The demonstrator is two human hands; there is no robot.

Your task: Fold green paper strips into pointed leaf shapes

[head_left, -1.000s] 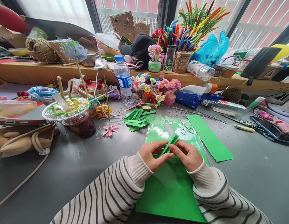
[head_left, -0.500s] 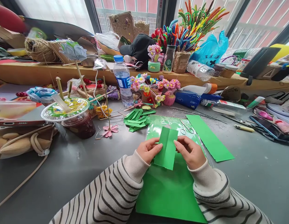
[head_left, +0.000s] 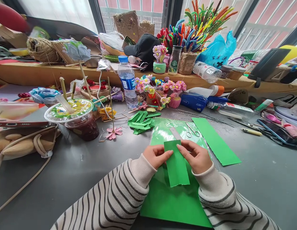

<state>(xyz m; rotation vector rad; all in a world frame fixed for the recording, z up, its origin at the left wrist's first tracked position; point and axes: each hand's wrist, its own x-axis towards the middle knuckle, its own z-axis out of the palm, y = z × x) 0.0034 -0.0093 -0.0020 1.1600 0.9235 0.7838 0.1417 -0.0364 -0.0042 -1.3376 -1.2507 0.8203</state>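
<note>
Between my two hands is a creased piece of green paper (head_left: 177, 169), held up over a larger green sheet (head_left: 174, 206). My left hand (head_left: 158, 155) pinches its left edge, thumb on the front. On the right side, my right hand (head_left: 195, 155) grips the upper edge with its thumb in front and fingers behind. Beyond my hands lie scissors (head_left: 192, 130) and a pale strip (head_left: 175, 133) on a clear plastic sleeve of green paper. A long green strip (head_left: 217, 142) rests to the right, and a pile of small green paper pieces (head_left: 141, 122) lies to the left.
A cup of dark drink (head_left: 82, 126) and a pink paper flower (head_left: 113, 133) stand at the left. Behind are a water bottle (head_left: 128, 84) and crocheted flowers (head_left: 160, 88). Thin wires, a utility knife (head_left: 251, 131) and a phone (head_left: 277, 131) lie at the right.
The held paper has turned and come lower and nearer to me. My right hand has shifted to its top edge, and the pale strip behind now shows.
</note>
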